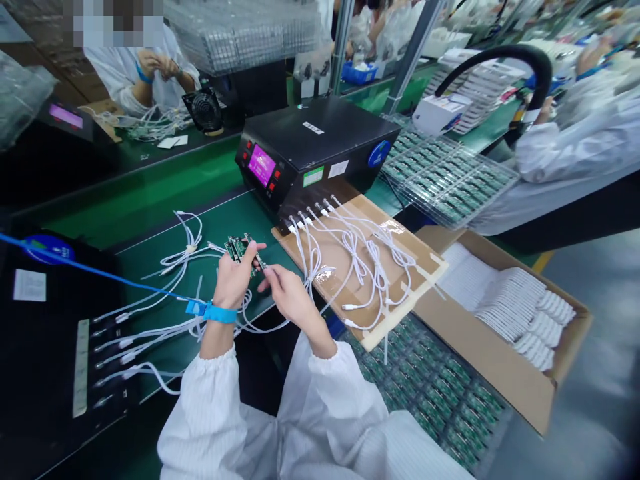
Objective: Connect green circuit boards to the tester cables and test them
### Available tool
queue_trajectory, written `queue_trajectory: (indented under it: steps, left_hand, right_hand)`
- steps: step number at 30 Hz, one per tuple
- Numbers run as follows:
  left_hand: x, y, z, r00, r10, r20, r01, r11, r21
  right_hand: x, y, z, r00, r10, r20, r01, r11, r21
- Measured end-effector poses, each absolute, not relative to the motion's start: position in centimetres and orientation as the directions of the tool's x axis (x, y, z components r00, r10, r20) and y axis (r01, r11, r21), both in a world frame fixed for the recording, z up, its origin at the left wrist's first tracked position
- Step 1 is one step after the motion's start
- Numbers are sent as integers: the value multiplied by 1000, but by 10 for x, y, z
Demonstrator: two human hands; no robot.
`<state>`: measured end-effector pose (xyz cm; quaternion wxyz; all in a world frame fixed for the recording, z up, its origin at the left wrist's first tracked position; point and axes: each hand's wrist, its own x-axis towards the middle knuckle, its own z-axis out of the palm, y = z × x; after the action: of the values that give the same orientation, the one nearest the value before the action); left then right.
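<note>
Left hand: closed on circuit boards, held at its fingertips;
Right hand: half curled, touched to their right end; grip unclear

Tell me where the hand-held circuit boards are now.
Head view, left of centre: the circuit boards sit in the left hand, right hand touching them, over the green bench near the black tester.

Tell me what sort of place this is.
Probably an electronics factory test line: the left hand with a blue wrist strap holds small circuit boards, white cables run into a black instrument box, and trays of green boards sit nearby.
</note>
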<state>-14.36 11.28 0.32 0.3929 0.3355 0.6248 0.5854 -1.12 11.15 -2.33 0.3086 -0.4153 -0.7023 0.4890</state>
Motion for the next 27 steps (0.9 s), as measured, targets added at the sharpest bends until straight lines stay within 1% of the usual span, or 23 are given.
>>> queue_trajectory:
  steps: [2, 3, 5, 6, 7, 8, 10, 13, 16, 18, 22, 25, 27]
  left_hand:
    - [-147, 117, 6, -544, 834, -86, -143, 9, 990]
    - [-149, 119, 9, -623, 780, -67, -179, -59, 982]
    - [-156, 121, 17, -772, 634, -41, -200, -181, 963]
    - [-159, 120, 22, -817, 576, -42, -198, -211, 957]
    - [-162, 118, 28, -830, 555, -53, -203, -212, 956]
    - [-163, 115, 33, -821, 567, -64, -208, -194, 959]
    - [-164, 106, 40, -774, 630, -66, -203, -150, 968]
    - [-162, 89, 42, -730, 681, -67, -199, -117, 973]
    - [-167, 74, 38, -750, 659, -54, -142, -81, 987]
    - [-174, 65, 34, -763, 646, -25, -70, -44, 997]
    - [-192, 54, 24, -761, 649, 27, 26, -10, 1000]
    - [-202, 49, 16, -802, 590, 99, 103, -27, 994]
    - [-205, 46, 14, -818, 563, 117, 121, -30, 992]
  right_hand:
    - [-11, 110, -25, -464, 885, 51, 204, 162, -965]
    - [-11, 109, -26, -472, 880, 60, 193, 169, -966]
    - [-12, 107, -28, -492, 868, 65, 226, 200, -953]
    - [-13, 106, -29, -495, 867, 65, 268, 223, -937]
    - [-15, 106, -30, -489, 870, 69, 322, 254, -912]
    - [-18, 105, -31, -477, 875, 79, 382, 287, -878]
    - [-25, 105, -32, -449, 887, 109, 483, 343, -806]
    - [-37, 104, -32, -405, 899, 169, 531, 382, -756]
    - [-44, 101, -29, -402, 895, 194, 531, 400, -747]
    - [-48, 99, -26, -405, 898, 173, 577, 398, -713]
    - [-60, 92, -16, -442, 880, 173, 665, 451, -595]
    - [-73, 84, -7, -524, 833, 179, 682, 536, -498]
    - [-82, 79, -4, -589, 792, 158, 673, 590, -447]
